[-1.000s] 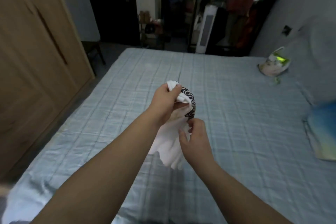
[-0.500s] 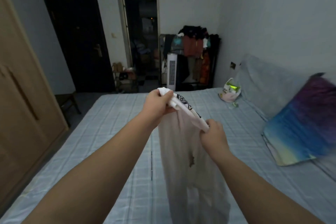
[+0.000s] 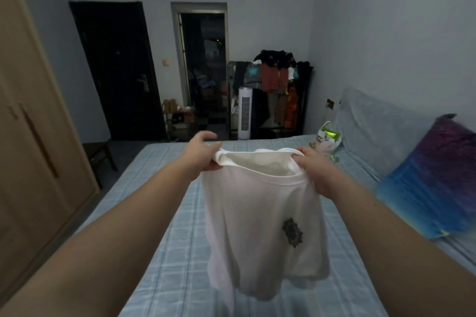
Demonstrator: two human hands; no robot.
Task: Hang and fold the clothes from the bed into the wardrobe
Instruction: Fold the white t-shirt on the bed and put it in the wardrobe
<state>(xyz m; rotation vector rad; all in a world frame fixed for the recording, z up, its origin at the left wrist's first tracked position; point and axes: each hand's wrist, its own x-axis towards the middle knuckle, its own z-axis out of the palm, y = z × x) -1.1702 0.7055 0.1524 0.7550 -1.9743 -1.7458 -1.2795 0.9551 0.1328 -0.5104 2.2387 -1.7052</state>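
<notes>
A white T-shirt (image 3: 260,216) with a small dark print hangs in front of me above the bed (image 3: 164,252). My left hand (image 3: 203,154) pinches its left shoulder and my right hand (image 3: 313,170) grips its right shoulder, so the neck opening is stretched between them. The shirt's lower hem dangles free just over the light blue checked sheet. The wooden wardrobe (image 3: 33,152) stands at the left with its doors closed.
A blue and purple pillow (image 3: 435,183) and a pale pillow (image 3: 373,131) lie at the right. A plastic bag (image 3: 325,137) sits near the bed's far right corner. Beyond the bed are a clothes rack (image 3: 275,85), a white tower fan (image 3: 244,113), a dark door and an open doorway.
The bunched shirt has been lifted and spread out; my hands moved apart to its two shoulders and it now hangs full length. My view tilted up toward the room.
</notes>
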